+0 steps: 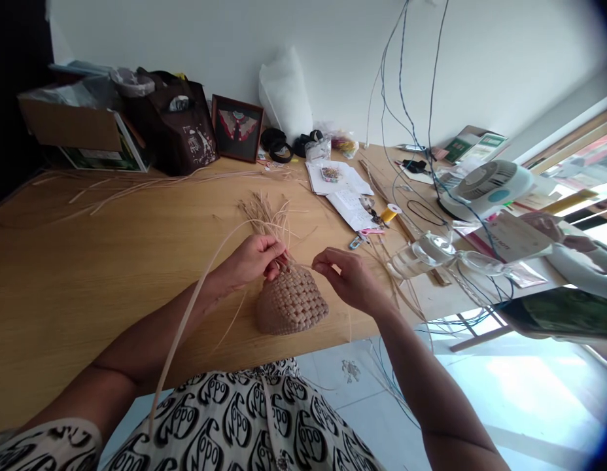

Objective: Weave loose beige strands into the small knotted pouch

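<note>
At 12 o'clock, the small clear packet of multicoloured bits (330,173) is too tiny for me to read. The left hand (252,261) hides the top of the pale woven cane basket (291,301). At 4 o'clock, the dark green cloth (558,313) runs off my frame.

The only view is worn on the person's head, high above and just behind the work. It faces forward and down across a wooden table (87,294), tilted sideways so the table's near edge runs aslant. The left hand (252,260) and right hand (350,278) sit close to the lens in the lower middle of the frame, with the woven rattan piece (291,304) just below them. The patterned garment (244,418) enters at the bottom edge, the white wall (235,39) fills the top, and a window (578,176) lies far right. The lens is wide, bending the outer edges, and the corners at right darken.
</note>
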Available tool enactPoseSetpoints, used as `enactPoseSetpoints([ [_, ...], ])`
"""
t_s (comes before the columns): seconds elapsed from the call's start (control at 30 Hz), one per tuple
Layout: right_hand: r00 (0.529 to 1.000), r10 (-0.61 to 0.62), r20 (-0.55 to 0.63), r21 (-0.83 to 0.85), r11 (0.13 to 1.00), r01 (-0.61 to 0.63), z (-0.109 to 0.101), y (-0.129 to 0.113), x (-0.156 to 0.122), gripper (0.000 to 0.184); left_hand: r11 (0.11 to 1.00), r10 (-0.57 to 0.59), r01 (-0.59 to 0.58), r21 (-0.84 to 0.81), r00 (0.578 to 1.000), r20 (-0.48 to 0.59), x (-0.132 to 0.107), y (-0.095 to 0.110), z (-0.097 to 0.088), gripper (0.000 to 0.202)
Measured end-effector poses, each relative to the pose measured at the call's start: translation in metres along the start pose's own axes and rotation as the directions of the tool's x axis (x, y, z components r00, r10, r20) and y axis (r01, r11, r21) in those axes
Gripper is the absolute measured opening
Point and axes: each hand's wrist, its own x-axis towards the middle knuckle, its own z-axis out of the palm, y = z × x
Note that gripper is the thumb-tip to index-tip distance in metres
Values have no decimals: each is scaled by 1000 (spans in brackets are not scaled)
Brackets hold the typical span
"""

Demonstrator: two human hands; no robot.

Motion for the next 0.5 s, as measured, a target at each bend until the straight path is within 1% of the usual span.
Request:
enactPoseSetpoints([
  [0.07,992,4,-124,-39,999,-9,1,-5,-11,17,1000,9,-9,-18,1000,9,-1,0,-2,24],
  [0.13,968,27,-251,-43,998,-39,7,-14,-28,17,999,12,-11,-35,999,41,-2,0,-6,24],
  [0.17,954,51,-296,-22,998,-60,11,-21,-38,20,999,6,-4,-33,998,62,-2,0,-7,24],
  [0.2,950,77,-301,1,997,-80,18,-27,-48,25,1000,-4,6,-23,997,82,-3,0,-8,24],
  [0.27,939,162,-303,24,986,-163,35,-40,-65,47,999,-31,29,15,994,100,-5,1,-9,23],
  [0.3,939,213,-271,49,977,-208,45,-45,-71,58,999,-42,39,38,994,97,-6,1,-9,23],
  [0.33,939,232,-255,80,972,-219,54,-49,-75,66,997,-48,44,56,995,86,-7,2,-9,23],
  [0.37,936,244,-255,110,969,-223,61,-50,-76,68,997,-51,46,67,996,72,-7,3,-8,24],
  [0.43,940,212,-267,156,972,-175,68,-45,-73,65,996,-53,50,72,998,42,-8,4,-8,23],
  [0.5,958,126,-258,169,982,-84,64,-31,-64,59,997,-63,63,47,998,9,-8,4,-8,22],
])
